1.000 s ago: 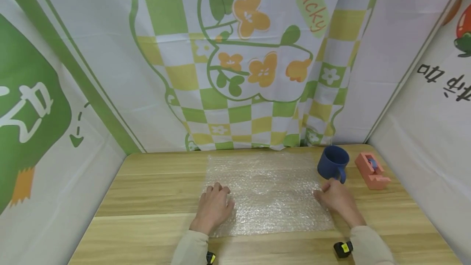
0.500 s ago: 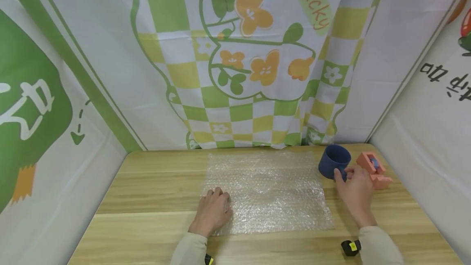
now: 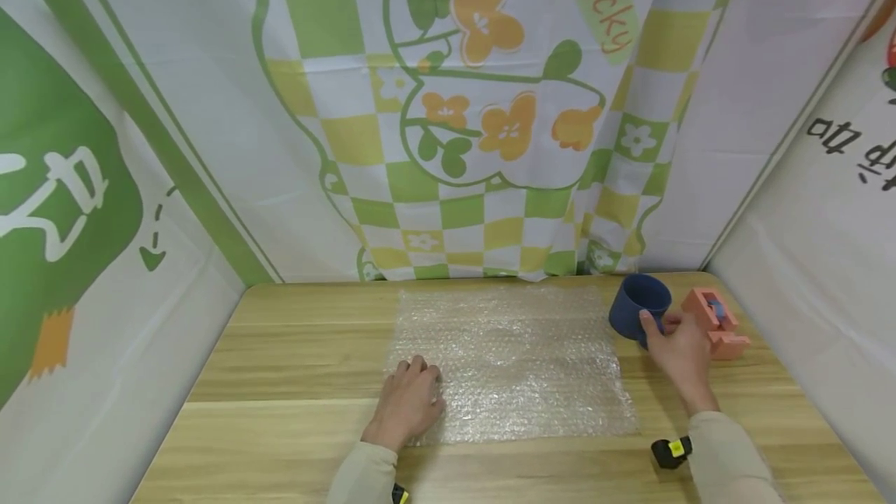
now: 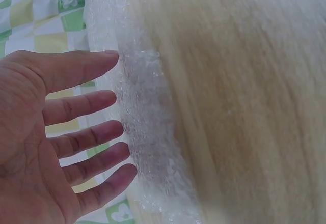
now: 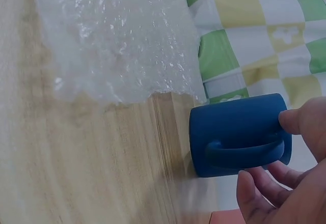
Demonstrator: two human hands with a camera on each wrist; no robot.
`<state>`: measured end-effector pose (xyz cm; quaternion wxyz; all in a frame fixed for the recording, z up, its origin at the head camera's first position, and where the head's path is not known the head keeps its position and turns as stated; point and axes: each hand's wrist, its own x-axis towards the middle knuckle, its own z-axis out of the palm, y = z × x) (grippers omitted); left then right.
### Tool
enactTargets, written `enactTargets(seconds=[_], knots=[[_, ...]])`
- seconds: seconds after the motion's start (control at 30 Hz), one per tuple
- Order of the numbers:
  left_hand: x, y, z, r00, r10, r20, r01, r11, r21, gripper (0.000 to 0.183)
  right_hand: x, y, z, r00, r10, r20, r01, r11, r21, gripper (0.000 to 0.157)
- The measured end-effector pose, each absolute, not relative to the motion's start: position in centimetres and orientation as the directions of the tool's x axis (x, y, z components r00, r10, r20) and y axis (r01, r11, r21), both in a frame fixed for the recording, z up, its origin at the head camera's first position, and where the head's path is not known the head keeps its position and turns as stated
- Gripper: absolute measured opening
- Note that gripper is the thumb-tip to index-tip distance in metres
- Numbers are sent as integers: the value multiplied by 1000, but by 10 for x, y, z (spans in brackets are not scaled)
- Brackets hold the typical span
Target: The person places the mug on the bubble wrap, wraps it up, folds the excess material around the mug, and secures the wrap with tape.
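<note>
- Tabletop (image 3: 280, 364) of light grained wood is being shown from above, reaching leftward past both hands.
- Left hand (image 3: 404, 404) is being rested at the near left corner of the bubble wrap (image 3: 504, 364); its fingers are being held apart and nearly straight in the left wrist view, and nothing is being gripped.
- Bubble wrap is being kept flat on the wood, its wider span running left to right in the head view, its far edge lying near the patterned curtain (image 3: 462, 216).
- Mug (image 3: 630, 313), dark blue, is being seen standing upright just right of the sheet's far right corner; its long axis is running vertically, its mouth is facing up, and its handle (image 5: 244, 155) is pointing toward the near side.
- Right hand (image 3: 680, 352) is being held at the handle, partly spread, thumb and bent fingers lying on opposite sides; whether a firm grip is being made cannot be told.
- Tape dispenser (image 3: 726, 342), coral, is being partly hidden by that hand, its long axis running from far to near, slanting rightward.
</note>
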<state>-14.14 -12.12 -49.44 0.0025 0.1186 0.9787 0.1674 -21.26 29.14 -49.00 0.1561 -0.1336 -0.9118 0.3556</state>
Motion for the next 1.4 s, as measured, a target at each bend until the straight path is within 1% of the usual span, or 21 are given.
enactTargets(seconds=[0.1,0.2,0.53,0.67,0.9,1.0,1.17,1.4], knots=[[-141,-121,-494,-971,234,41,234,916,325,30,-214,293,-490,-928,354,117,172,684,-709,57],[-141,-120,-494,-971,235,44,236,916,324,31,-214,295,-491,-935,347,73,187,658,-729,58],[-140,-117,-497,-972,236,21,228,910,346,32,-212,295,-490,-942,335,7,207,598,-775,55],[-140,-117,-497,-973,231,9,220,912,345,32,-211,295,-489,-946,316,-71,238,531,-813,55],[-139,-117,-497,-973,229,8,217,909,357,31,-211,296,-487,-948,265,-174,254,304,-918,51],[-139,-117,-498,-974,228,4,214,908,360,31,-211,296,-487,-947,265,-181,252,265,-931,49],[-139,-116,-496,-974,228,8,216,909,358,32,-210,297,-487,-946,286,-154,230,252,-940,50],[-141,-114,-493,-974,225,10,214,913,346,31,-210,289,-478,-943,328,-50,145,272,-951,51]])
